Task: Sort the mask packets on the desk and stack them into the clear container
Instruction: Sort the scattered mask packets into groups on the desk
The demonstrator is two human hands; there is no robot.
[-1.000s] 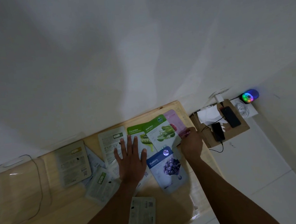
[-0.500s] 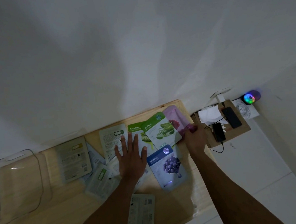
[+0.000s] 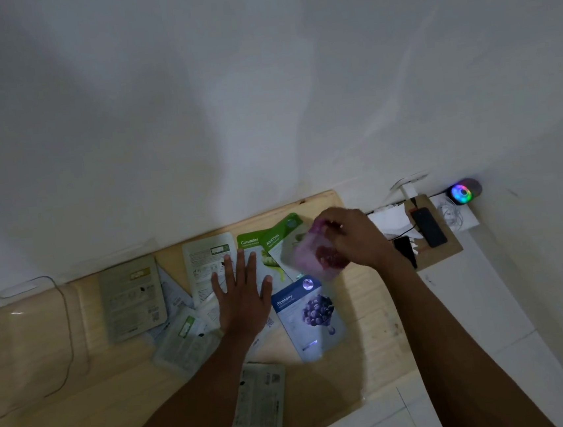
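Mask packets lie scattered on the wooden desk. My right hand holds a pink packet lifted above the green aloe vera packet. My left hand rests flat with fingers spread on the pile, next to the cucumber packet and the blue blueberry packet. Several white and grey packets lie face down: one at the left, one behind my left hand, one under my forearm, one near the front edge. The clear container stands at the far left.
A thin cable loops over the container. Right of the desk a low cardboard board carries two phones, with white paper beside it. A small device with a coloured light ring sits by the wall. White floor tiles lie to the right.
My right hand has picked the pink packet up from the desk's far right corner and brought it left, over the aloe vera packet. My left hand has stayed flat on the pile.
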